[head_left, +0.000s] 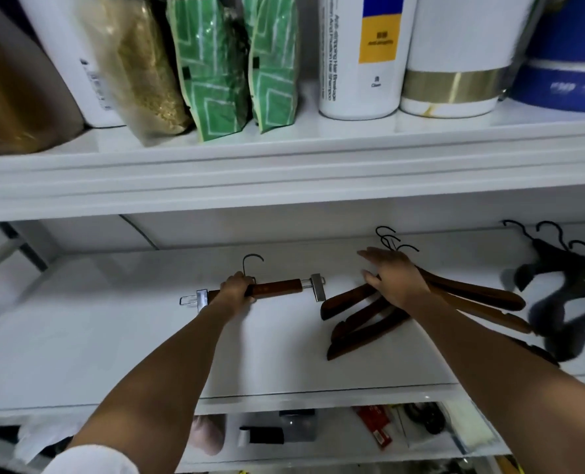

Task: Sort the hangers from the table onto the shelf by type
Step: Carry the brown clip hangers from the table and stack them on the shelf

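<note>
On the white middle shelf (79, 336) my left hand (236, 289) grips the wooden bar of a clip hanger (277, 288) with metal clips at both ends and a dark hook. To its right lies a pile of brown wooden hangers (363, 323) with black hooks. My right hand (395, 280) rests flat on top of that pile, fingers spread. Black hangers (565, 285) lie in a separate heap at the far right of the shelf.
The upper shelf carries green pouches (212, 73), a bag of grain (140, 70), a white bottle (359, 56) and a white and gold container (455, 56). The lower shelf (318, 453) holds small boxes and packets. The shelf's left part is bare.
</note>
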Demonstrator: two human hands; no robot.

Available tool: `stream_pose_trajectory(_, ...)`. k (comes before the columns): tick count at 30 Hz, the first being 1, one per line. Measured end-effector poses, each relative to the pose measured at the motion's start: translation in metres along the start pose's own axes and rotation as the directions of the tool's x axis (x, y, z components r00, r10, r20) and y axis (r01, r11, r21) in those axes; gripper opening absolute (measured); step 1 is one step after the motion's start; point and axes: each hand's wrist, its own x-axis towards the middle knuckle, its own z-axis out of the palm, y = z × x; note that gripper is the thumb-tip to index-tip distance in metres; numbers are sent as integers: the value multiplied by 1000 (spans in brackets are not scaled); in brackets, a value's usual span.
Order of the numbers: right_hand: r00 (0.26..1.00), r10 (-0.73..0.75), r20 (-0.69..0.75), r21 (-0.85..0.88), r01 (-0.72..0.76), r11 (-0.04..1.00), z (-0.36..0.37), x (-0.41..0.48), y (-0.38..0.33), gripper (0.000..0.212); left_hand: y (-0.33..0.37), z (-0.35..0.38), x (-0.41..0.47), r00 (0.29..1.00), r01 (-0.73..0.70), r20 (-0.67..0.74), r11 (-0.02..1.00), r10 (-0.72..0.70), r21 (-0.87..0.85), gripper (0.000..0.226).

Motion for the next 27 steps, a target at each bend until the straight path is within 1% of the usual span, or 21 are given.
stream_pose_trajectory(2, 1000, -5, 7, 8, 5, 1000, 0, -2, -6, 47, -7, 6, 8, 999, 8, 37, 995, -4, -104, 37)
stream_pose_trajectory(4, 1000, 3, 0, 6, -3, 1000, 0, -4, -11, 47, -12, 11, 15, 1000, -9, 8, 998, 10, -59, 40)
stream_pose_trajectory(6, 1000, 23, 14, -8, -23, 1000, 0, -9, -15, 47, -8, 5, 12, 999, 41, 39, 992, -37, -120, 38)
stream_pose_trajectory(8, 998, 47, 29, -13, -47, 999, 1, -14, -19, 47, -6, 2, 8, 1000, -1, -3, 1000, 0, -31, 34)
stream_pose_trajectory(12, 995, 86, 53, -20, -85, 996, 2, -21, -24, 45, -10, 7, 11, 999, -34, -28, 998, 36, 56, 31)
stream_pose_trajectory(15, 991, 107, 76, -38, -105, 994, 5, -25, -25, 45, -10, 8, 11, 998, -66, 17, 993, 65, 97, 33)
stream_pose_trajectory(17, 989, 122, 85, -29, -120, 992, 6, -27, -28, 44, -12, 9, 12, 995, -93, 30, 992, 90, 91, 33)
stream_pose_trajectory(21, 986, 140, 86, -3, -140, 990, 3, -30, -36, 45, -10, 5, 8, 989, -143, 58, 974, 134, 176, 33)
stream_pose_trajectory(22, 987, 140, 80, 2, -140, 990, 1, -30, -39, 46, -7, 2, 5, 988, -151, 62, 969, 141, 196, 36)
stream_pose_trajectory(24, 988, 141, 69, 0, -141, 990, -4, -31, -45, 47, 1, -6, -1, 986, -166, 63, 964, 156, 210, 52)
stream_pose_trajectory(26, 987, 151, 60, 13, -152, 988, -9, -32, -51, 50, 14, -16, -8, 979, -203, 36, 963, 200, 179, 68)
stream_pose_trajectory(27, 986, 156, 56, 23, -158, 987, -12, -33, -54, 51, 22, -21, -11, 972, -235, 14, 959, 236, 159, 70)
